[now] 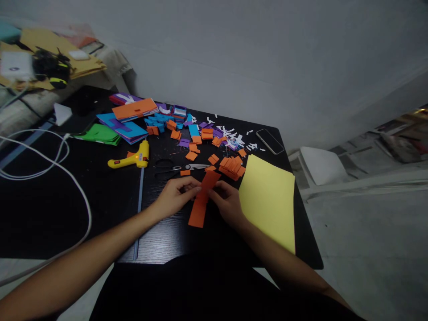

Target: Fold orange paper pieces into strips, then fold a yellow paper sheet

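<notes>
An orange paper strip (199,211) is held upright at a slant between my two hands over the black table. My left hand (179,195) pinches its left edge, thumb in front and fingers behind. On its right edge, my right hand (229,203) closes thumb and fingers on the same strip. Just beyond the hands lie scissors (197,166) with dark handles and a pile of small folded orange paper pieces (231,166). A yellow sheet of paper (267,196) rests beside my right hand and forearm.
A yellow glue gun (129,159) lies at left, with a glue stick (139,200) along the table. Blue, purple and white paper scraps (230,137) spread at the back. Folded coloured papers (135,109), a phone (270,141) and a looping white cable (82,189) are also there.
</notes>
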Demonstrator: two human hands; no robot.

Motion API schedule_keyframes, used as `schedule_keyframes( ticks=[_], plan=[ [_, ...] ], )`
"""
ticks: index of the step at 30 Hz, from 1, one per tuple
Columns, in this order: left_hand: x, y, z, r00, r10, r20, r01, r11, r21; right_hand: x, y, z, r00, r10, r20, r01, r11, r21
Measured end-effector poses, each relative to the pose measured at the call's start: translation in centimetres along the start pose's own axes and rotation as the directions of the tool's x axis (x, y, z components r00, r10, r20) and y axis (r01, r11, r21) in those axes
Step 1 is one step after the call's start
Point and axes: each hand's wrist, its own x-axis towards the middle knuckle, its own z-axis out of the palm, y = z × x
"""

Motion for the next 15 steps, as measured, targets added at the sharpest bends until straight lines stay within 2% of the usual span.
schedule_keyframes(
  ticks=[6,11,15],
  plan=[
    [0.10,0.20,0.27,0.999,0.027,-0.042,-0.029,0.999,-0.038,0.12,-0.06,0.01,1.000,-0.014,0.009,0.014,1.000,0.014],
    [0.00,0.57,0.21,0.998,0.055,-0.030,-0.056,0.997,-0.052,0.12,0.29,0.00,1.000,-0.020,0.012,0.020,1.000,0.018],
    [-0.01,0.81,0.11,0.999,0.032,0.000,-0.032,0.995,-0.091,0.06,-0.11,0.01,1.000,-0.017,0.007,0.017,1.000,-0.003]
  ],
)
